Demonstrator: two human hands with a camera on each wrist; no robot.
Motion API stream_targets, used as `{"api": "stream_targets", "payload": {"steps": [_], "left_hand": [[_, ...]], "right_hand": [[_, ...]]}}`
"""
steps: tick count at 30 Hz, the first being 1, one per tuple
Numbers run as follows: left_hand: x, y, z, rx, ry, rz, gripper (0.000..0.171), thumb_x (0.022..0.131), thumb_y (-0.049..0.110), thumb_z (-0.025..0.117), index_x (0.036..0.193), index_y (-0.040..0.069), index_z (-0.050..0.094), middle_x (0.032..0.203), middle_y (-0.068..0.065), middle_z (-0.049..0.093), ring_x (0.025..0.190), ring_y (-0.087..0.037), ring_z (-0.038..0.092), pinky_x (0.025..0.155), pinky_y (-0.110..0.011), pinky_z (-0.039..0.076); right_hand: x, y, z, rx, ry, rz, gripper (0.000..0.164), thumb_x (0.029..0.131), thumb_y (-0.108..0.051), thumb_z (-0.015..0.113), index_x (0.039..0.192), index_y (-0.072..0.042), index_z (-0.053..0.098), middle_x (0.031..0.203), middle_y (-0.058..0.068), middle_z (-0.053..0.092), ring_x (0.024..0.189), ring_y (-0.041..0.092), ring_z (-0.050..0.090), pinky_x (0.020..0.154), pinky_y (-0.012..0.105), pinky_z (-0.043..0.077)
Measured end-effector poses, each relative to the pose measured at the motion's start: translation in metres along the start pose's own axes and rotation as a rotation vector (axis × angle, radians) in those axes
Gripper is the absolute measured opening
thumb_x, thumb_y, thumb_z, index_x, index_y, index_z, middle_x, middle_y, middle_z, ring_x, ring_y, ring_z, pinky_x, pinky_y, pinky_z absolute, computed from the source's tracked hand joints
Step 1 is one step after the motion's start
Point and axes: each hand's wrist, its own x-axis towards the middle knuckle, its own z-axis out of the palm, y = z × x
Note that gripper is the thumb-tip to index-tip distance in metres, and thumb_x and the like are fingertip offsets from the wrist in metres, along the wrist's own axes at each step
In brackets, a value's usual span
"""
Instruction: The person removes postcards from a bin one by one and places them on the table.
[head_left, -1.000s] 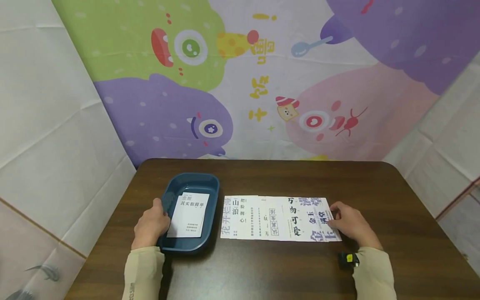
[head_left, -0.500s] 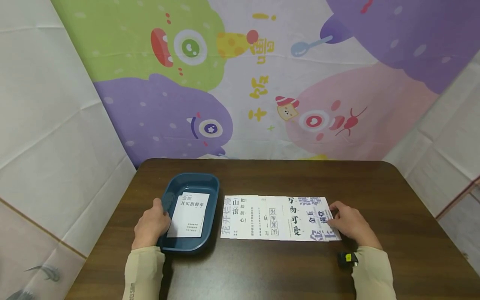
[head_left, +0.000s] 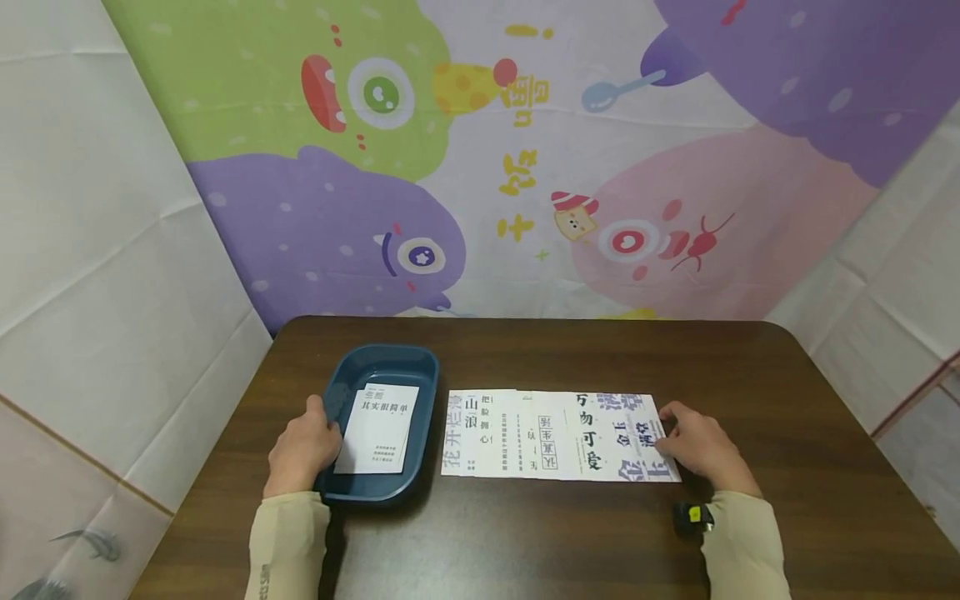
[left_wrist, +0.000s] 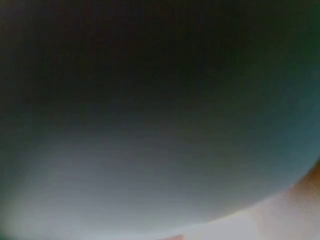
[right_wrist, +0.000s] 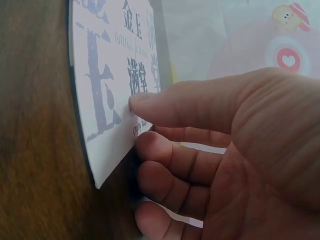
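My left hand (head_left: pixel 302 446) grips the left rim of a dark blue tray (head_left: pixel 382 357). White printed cards (head_left: pixel 375 437) lie stacked inside the tray. To its right, several white cards (head_left: pixel 551 437) with black and purple Chinese lettering overlap in a row on the table. At the row's right end my right hand (head_left: pixel 705 448) pinches the last card (right_wrist: pixel 112 85). In the right wrist view its thumb (right_wrist: pixel 155 107) lies on the printed face, with the other fingers (right_wrist: pixel 155 147) curled at the card's edge. The left wrist view is dark and blurred.
The brown wooden table (head_left: pixel 495 542) has rounded far corners. A black wrist camera (head_left: pixel 692 518) with a yellow mark sits by the right sleeve. Behind the table hangs a cloth (head_left: pixel 480 292) with cartoon monsters, and white sheets (head_left: pixel 112 250) flank the sides.
The right wrist and sleeve have shifted very slightly to the left. The left hand and tray have stayed in place.
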Motion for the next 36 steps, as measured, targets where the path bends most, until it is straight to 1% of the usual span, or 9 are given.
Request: {"api": "stream_targets", "payload": {"steps": [11,18,21,23,26,28,31,33,36], "left_hand": [[0.002,0.001,0.000,0.001,-0.007,-0.015,0.052,0.097,0.016,0.047,0.138,-0.009,0.026,0.127,-0.046,0.048,0.099,-0.054,0.057,0.086,-0.070,0.045],[0.002,0.001,0.001,-0.001,-0.005,-0.018,0.052,0.097,0.016,0.047,0.138,-0.008,0.025,0.127,-0.045,0.048,0.098,-0.054,0.057,0.086,-0.070,0.045],[0.002,0.000,0.001,-0.003,-0.006,-0.015,0.053,0.097,0.017,0.047,0.138,-0.008,0.025,0.128,-0.045,0.047,0.100,-0.055,0.056,0.086,-0.071,0.044],[0.001,-0.001,-0.001,-0.003,-0.008,-0.014,0.052,0.097,0.017,0.047,0.138,-0.008,0.025,0.128,-0.046,0.047,0.100,-0.056,0.055,0.086,-0.071,0.044],[-0.001,-0.004,-0.003,-0.001,-0.007,-0.009,0.050,0.097,0.016,0.046,0.136,-0.008,0.026,0.127,-0.046,0.048,0.099,-0.055,0.056,0.085,-0.070,0.044],[-0.001,-0.005,-0.003,0.001,-0.008,-0.004,0.050,0.097,0.016,0.045,0.136,-0.008,0.027,0.126,-0.046,0.048,0.099,-0.055,0.056,0.084,-0.070,0.044],[0.000,-0.004,-0.002,-0.002,-0.012,-0.001,0.051,0.097,0.017,0.045,0.137,-0.008,0.026,0.127,-0.045,0.048,0.099,-0.055,0.056,0.084,-0.069,0.045],[0.001,-0.002,-0.001,-0.007,-0.015,-0.003,0.051,0.097,0.017,0.045,0.138,-0.008,0.026,0.128,-0.045,0.048,0.101,-0.055,0.056,0.085,-0.070,0.044],[0.001,-0.002,-0.001,-0.009,-0.015,-0.014,0.051,0.098,0.017,0.046,0.137,-0.008,0.026,0.128,-0.045,0.047,0.101,-0.055,0.055,0.086,-0.070,0.043]], "right_hand": [[-0.001,-0.002,-0.001,-0.001,-0.007,0.019,0.048,0.086,-0.016,0.069,0.126,0.002,0.049,0.086,0.014,0.061,0.072,0.027,0.054,0.062,0.040,0.043],[-0.003,-0.004,-0.003,0.008,-0.006,0.001,0.049,0.086,-0.016,0.069,0.126,0.004,0.049,0.085,0.014,0.061,0.072,0.026,0.053,0.061,0.039,0.043],[-0.007,-0.006,-0.007,0.026,0.037,-0.027,0.047,0.089,-0.018,0.067,0.126,0.005,0.050,0.089,0.016,0.062,0.075,0.027,0.054,0.063,0.041,0.046],[-0.014,-0.014,-0.010,0.046,0.086,-0.060,0.046,0.091,-0.020,0.064,0.127,0.005,0.051,0.093,0.019,0.063,0.078,0.028,0.055,0.066,0.043,0.048],[-0.025,-0.044,-0.014,0.047,0.183,-0.147,0.043,0.093,-0.023,0.062,0.127,0.002,0.053,0.094,0.017,0.062,0.079,0.028,0.055,0.067,0.043,0.047],[-0.035,-0.078,-0.013,0.026,0.242,-0.238,0.041,0.092,-0.024,0.065,0.125,-0.002,0.056,0.090,0.012,0.063,0.076,0.025,0.054,0.065,0.041,0.046],[-0.053,-0.139,-0.004,0.009,0.308,-0.430,0.039,0.088,-0.024,0.070,0.121,-0.006,0.061,0.085,0.005,0.064,0.072,0.020,0.055,0.062,0.037,0.045],[-0.066,-0.181,0.010,0.017,0.315,-0.568,0.038,0.086,-0.026,0.073,0.119,-0.009,0.063,0.088,0.002,0.066,0.074,0.017,0.058,0.062,0.036,0.048],[-0.080,-0.236,0.040,0.020,0.272,-0.759,0.038,0.087,-0.029,0.071,0.119,-0.010,0.064,0.099,0.002,0.066,0.083,0.014,0.059,0.068,0.033,0.053]]}}
